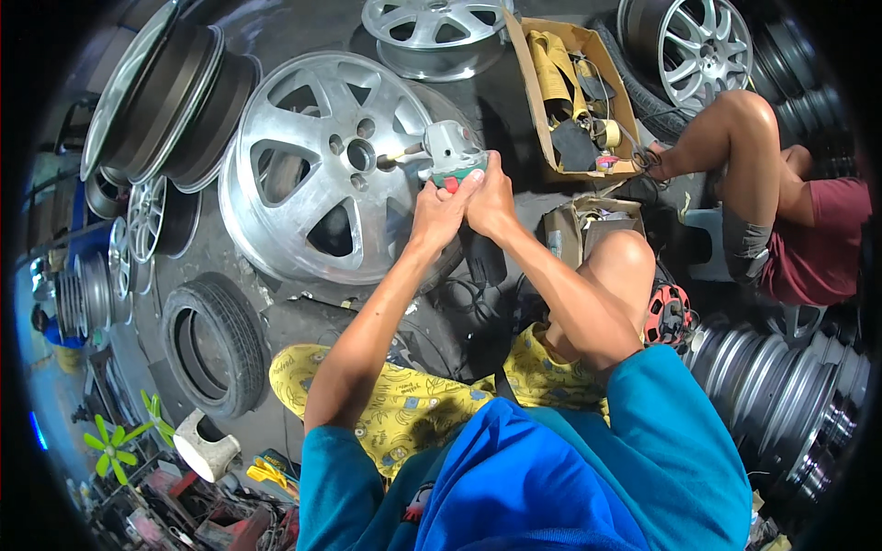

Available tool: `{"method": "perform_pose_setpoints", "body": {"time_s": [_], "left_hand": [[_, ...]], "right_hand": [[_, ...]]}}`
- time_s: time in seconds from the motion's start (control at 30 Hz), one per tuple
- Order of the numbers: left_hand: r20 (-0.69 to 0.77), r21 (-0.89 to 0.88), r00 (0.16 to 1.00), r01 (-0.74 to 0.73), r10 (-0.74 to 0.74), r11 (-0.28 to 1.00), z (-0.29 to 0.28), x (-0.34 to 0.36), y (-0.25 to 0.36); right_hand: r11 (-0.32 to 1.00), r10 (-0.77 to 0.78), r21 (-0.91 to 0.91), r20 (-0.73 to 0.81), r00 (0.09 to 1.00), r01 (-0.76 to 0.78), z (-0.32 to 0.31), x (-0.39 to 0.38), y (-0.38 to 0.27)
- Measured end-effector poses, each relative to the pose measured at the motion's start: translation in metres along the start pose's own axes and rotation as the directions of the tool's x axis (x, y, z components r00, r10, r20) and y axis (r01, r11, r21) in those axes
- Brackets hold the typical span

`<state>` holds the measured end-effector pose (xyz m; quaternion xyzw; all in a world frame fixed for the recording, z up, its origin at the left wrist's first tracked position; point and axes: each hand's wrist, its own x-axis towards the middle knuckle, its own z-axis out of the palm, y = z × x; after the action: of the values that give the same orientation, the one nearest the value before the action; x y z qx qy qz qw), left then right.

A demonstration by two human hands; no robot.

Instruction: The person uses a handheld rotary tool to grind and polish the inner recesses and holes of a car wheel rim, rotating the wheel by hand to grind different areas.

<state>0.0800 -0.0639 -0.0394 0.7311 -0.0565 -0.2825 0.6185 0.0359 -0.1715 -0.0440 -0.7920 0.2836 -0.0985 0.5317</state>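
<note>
My left hand (443, 213) and my right hand (491, 197) are both closed round the body of a green and grey angle grinder (450, 147). From its head a thin shaft with a small rounded bit (388, 160) points left, beside the centre bore of a large silver alloy wheel rim (299, 197). Whether the bit touches the metal, I cannot tell. The rim lies tilted before me, its spoked face up, with bolt holes round the bore.
An open cardboard box (617, 87) of yellow abrasive sheets and tools stands at the far right, with a smaller box (565, 230) nearer. Another person's bent leg (735, 156) is at the right. Rims (156, 110) stack at the left, above a loose tyre (216, 344).
</note>
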Motion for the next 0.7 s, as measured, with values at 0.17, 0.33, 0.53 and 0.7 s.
{"method": "perform_pose_setpoints", "body": {"time_s": [0.17, 0.33, 0.53, 0.7], "left_hand": [[0.015, -0.002, 1.0, 0.025, -0.025, 1.0, -0.007, 0.007, -0.014], [0.143, -0.159, 0.989, -0.022, 0.045, 0.987, -0.006, 0.003, -0.011], [0.128, -0.268, 0.99, -0.028, 0.065, 0.963, 0.001, -0.008, -0.021], [0.03, 0.03, 1.0, 0.001, -0.002, 1.0, -0.008, 0.01, -0.006]], "right_hand": [[0.997, -0.063, -0.054, 0.01, 0.998, 0.063, 0.006, 0.002, 0.004], [0.995, -0.082, -0.061, -0.006, 0.997, 0.081, 0.005, -0.004, 0.003], [1.0, -0.028, -0.008, -0.009, 1.0, 0.028, 0.001, -0.02, 0.007], [0.997, -0.075, 0.013, -0.002, 0.997, 0.075, 0.003, 0.004, 0.003]]}}
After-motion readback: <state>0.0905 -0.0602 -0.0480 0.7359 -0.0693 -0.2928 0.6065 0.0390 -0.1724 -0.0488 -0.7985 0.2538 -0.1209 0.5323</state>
